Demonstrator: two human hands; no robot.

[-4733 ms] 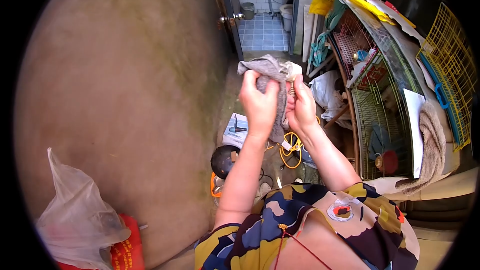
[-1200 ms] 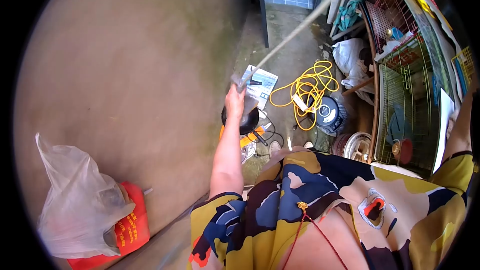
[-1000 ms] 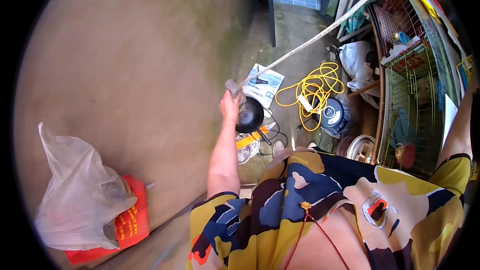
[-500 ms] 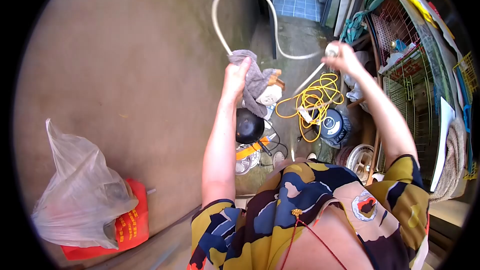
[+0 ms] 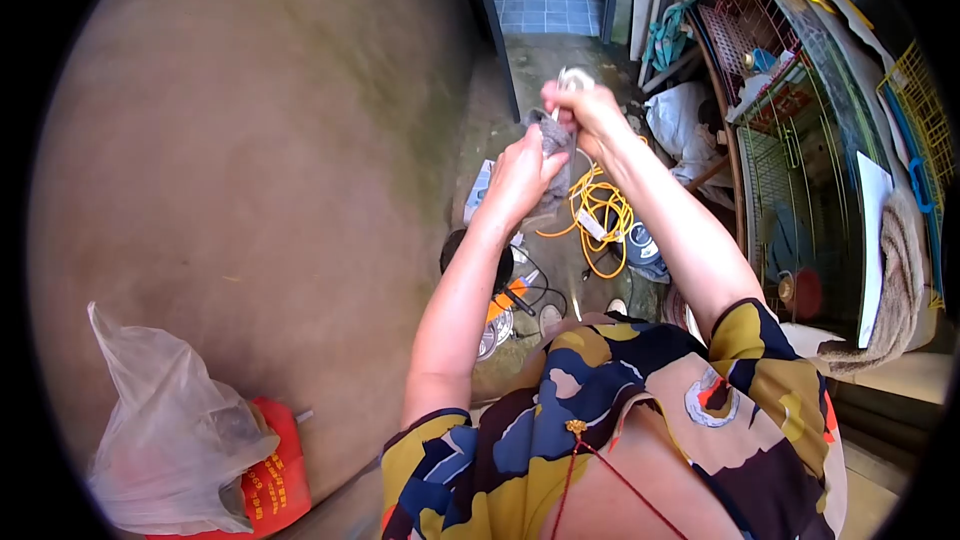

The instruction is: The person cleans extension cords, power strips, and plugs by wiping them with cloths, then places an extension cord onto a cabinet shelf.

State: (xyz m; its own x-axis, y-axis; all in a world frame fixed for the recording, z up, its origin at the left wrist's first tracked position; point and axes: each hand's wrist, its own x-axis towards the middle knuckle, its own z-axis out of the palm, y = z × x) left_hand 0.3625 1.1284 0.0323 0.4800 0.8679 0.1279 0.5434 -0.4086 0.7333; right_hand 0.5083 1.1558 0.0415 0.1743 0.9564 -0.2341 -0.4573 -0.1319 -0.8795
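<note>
My left hand (image 5: 522,178) is closed around a grey cloth (image 5: 555,140), which hangs down below the fingers. Right against it, my right hand (image 5: 592,115) is closed on a white cord, with its blurred white end piece (image 5: 574,79) showing above the fingers. Whether that piece is a plug or a socket cannot be made out. The two hands nearly touch, and the cloth partly hides the cord between them. A tangled yellow cord (image 5: 603,205) lies on the floor below.
A black round pan (image 5: 460,252) and an orange item (image 5: 505,298) are on the floor near my feet. Wire cages (image 5: 790,175) line the right side. A door (image 5: 490,30) stands ajar ahead, before a blue tiled floor (image 5: 545,0). At lower left lies a plastic bag (image 5: 165,420).
My right hand has moved left to meet my left hand, which has shifted slightly right. The wide loop of white cord between them no longer shows. The view has turned a little.
</note>
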